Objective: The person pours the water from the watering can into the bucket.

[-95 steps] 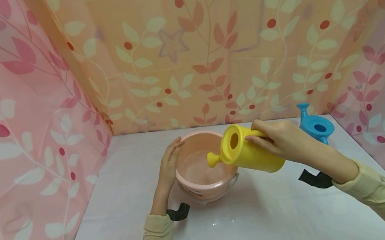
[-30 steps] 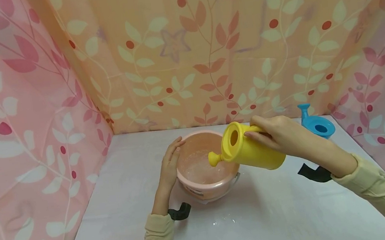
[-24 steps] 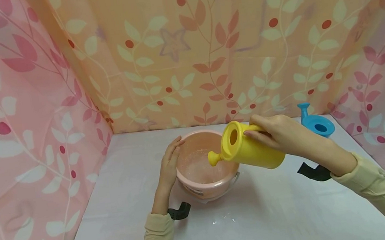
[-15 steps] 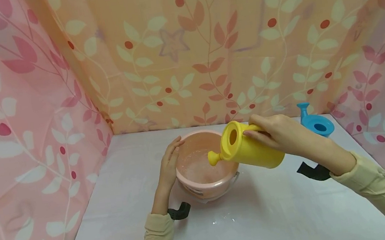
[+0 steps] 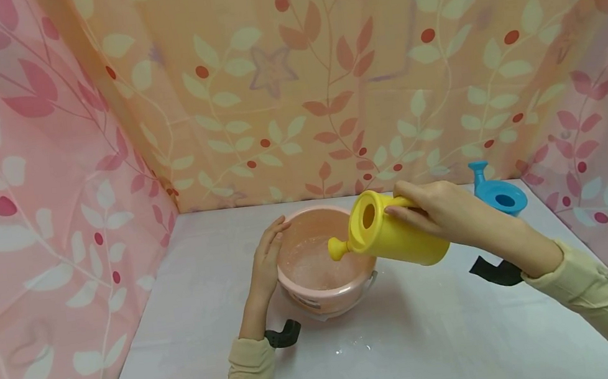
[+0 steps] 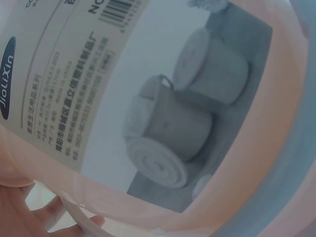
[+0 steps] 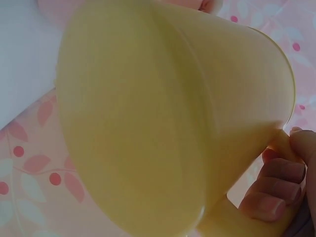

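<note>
My right hand (image 5: 432,209) grips the handle of a yellow watering can (image 5: 405,237), its fingers curled around the handle in the right wrist view. The can (image 7: 133,118) is tipped to the left, so its spout head hangs over the inside of a pale pink bucket (image 5: 329,293). Disturbed water with small bubbles shows at the bottom of the bucket. Against the bucket's left side rests my left hand (image 5: 264,266), fingers extended with the tips at the rim. A printed label (image 6: 143,98) on the bucket's side fills the left wrist view.
A blue watering can (image 5: 502,197) stands at the back right of the white table (image 5: 204,351), partly behind my right forearm. A few water drops (image 5: 354,347) lie in front of the bucket. Patterned cloth (image 5: 270,93) closes off the back and both sides.
Over the last three seconds the yellow watering can has risen very slightly, still tipped over the bucket. My left hand stays at the bucket's side.
</note>
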{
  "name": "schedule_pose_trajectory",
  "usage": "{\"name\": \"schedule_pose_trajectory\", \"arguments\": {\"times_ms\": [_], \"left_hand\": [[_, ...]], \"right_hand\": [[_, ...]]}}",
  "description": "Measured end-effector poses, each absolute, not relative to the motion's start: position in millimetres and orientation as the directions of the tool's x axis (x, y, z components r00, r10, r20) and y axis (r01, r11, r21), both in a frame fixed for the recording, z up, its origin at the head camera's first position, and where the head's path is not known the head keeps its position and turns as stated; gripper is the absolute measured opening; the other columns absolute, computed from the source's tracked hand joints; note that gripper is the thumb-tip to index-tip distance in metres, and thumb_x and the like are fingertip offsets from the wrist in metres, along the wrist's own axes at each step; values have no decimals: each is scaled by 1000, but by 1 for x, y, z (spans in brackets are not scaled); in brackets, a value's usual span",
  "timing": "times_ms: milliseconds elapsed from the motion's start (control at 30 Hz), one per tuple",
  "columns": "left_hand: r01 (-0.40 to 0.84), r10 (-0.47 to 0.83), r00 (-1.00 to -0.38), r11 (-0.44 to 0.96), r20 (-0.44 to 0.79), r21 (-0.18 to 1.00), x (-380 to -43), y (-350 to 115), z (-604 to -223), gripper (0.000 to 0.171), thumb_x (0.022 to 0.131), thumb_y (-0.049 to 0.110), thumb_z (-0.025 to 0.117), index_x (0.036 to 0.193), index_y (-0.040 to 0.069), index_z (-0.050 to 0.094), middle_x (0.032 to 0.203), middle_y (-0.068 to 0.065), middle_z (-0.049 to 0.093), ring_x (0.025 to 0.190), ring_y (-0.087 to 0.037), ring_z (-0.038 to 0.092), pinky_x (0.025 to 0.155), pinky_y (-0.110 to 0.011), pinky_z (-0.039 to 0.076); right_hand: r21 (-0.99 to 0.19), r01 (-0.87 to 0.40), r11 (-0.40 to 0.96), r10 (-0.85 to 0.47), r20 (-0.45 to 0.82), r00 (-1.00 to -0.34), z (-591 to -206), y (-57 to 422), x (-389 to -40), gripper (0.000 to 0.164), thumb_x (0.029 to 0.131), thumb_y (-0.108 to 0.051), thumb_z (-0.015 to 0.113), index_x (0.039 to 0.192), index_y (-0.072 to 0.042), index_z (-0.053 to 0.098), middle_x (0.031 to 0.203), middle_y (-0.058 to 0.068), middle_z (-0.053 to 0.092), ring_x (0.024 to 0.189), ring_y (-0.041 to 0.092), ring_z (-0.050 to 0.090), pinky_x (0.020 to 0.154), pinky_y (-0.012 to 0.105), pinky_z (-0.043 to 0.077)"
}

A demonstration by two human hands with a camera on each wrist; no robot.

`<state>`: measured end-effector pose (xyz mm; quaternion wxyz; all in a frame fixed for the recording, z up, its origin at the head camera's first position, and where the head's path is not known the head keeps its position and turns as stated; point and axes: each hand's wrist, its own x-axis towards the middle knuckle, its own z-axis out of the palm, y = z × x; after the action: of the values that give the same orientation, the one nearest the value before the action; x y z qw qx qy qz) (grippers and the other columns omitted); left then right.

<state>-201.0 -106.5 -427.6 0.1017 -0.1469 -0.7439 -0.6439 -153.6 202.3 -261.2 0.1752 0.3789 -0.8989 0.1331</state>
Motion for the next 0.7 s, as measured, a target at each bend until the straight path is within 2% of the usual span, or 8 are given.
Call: {"name": "schedule_pose_trajectory", "arguments": {"times_ms": [233,533,700], "left_hand": [[305,111,-950,110,293,946,-185,-104,-402,36,101,13,35,128,-5,49,146,-16,35,138,-29,26,112,-47,21],[324,91,-944,88,317,942,-198,-106,-429,36,101,23,36,128,4,52,147,-7,36,138,-23,27,112,-46,20],[321,99,-944,76,314,944,-194,-106,-422,36,101,19,36,128,0,51,147,-11,34,138,-25,25,113,-46,19]], "right_hand": [[-111,-727,678,-627,429,-650,-263,204,-153,20,84,-21,68,87,-14,50,63,-10,40,55,1,40,50,15,42],[-130,-722,680,-613,439,-657,-268,209,-156,20,85,-22,67,87,-14,49,63,-10,41,55,1,41,50,16,42],[-127,-727,675,-618,440,-651,-268,210,-158,19,85,-21,67,88,-14,49,63,-10,41,54,1,41,50,16,43]]}}
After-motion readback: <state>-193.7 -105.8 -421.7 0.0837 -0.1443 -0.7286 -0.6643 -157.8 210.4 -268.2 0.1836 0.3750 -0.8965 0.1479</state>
